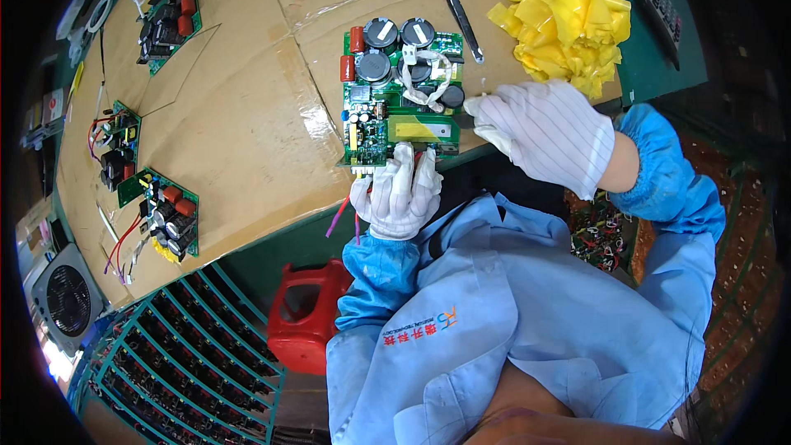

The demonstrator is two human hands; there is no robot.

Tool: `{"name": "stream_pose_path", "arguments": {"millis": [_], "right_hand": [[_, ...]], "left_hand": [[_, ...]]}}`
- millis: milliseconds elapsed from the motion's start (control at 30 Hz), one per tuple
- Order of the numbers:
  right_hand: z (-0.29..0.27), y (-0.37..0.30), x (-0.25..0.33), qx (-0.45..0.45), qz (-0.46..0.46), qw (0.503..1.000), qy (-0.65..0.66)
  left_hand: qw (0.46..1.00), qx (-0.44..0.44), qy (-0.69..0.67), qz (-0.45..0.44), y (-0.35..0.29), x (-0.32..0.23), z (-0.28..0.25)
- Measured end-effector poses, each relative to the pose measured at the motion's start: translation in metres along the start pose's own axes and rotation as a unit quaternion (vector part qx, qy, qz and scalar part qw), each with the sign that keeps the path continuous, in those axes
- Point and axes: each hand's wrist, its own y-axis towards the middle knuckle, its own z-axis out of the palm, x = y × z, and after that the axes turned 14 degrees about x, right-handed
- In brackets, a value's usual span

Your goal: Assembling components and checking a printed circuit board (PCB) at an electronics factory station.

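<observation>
A green circuit board (pixel 387 111) with black round capacitors, red blocks and a yellow strip lies on the cardboard-covered table (pixel 247 115) near its front edge. My left hand (pixel 400 194), in a white striped glove, grips the board's near edge, with red and pink wires hanging beneath it. Also gloved, my right hand (pixel 544 132) is at the board's right side, fingertips closed and touching the edge near a white cable. What those fingertips pinch is hidden.
Three more green boards (pixel 169 12) (pixel 115 144) (pixel 165 214) lie along the table's left. Tweezers (pixel 461 21) and a crumpled yellow tape pile (pixel 568 21) sit behind the board. A red stool (pixel 309 313), a teal rack (pixel 181 363), a fan (pixel 66 297) stand below.
</observation>
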Motion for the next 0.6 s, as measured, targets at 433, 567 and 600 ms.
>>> {"name": "stream_pose_path", "arguments": {"millis": [433,567,600], "right_hand": [[0.019,0.001,0.013,-0.035,0.004,0.998,0.044],[0.025,0.002,0.025,-0.042,0.047,0.998,0.009],[0.03,0.002,0.027,-0.059,0.063,0.996,-0.005]], "left_hand": [[0.998,0.026,0.035,-0.036,0.005,-0.009,-0.007],[0.998,0.024,0.04,-0.042,0.004,-0.01,-0.005],[0.998,0.014,0.036,-0.042,0.005,-0.01,-0.004]]}}
